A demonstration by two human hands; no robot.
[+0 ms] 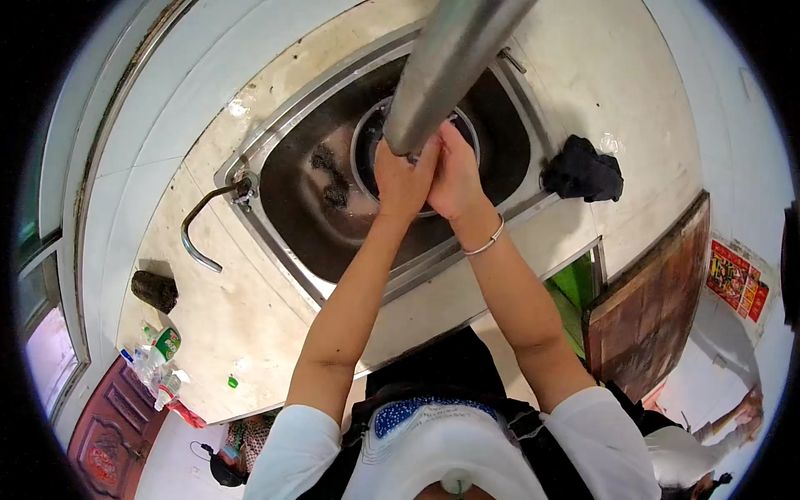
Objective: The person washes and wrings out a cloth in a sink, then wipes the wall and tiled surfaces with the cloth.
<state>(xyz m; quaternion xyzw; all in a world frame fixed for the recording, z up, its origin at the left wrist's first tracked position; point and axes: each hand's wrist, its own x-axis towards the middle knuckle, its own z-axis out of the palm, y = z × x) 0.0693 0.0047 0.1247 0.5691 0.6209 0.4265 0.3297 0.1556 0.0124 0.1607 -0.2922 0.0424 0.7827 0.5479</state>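
My left hand [403, 178] and my right hand [455, 173] are pressed together, fingers closed, over a round metal-rimmed bowl [360, 169] standing in the steel sink [296, 187]. A thick metal pipe [454, 62] crosses in front of the fingertips, so what they hold, if anything, is hidden. Dark liquid or material shows inside the bowl. Left of the bowl, dark clumps [332, 177] lie on the wet sink floor. A bracelet is on my right wrist.
A curved tap [200, 225] stands at the sink's left corner, a black cloth [583, 169] at its right. A dark sponge-like block [155, 291], plastic bottles [158, 362] and a green cap [232, 382] are on the counter. A wooden board [650, 300] leans right; two people are nearby.
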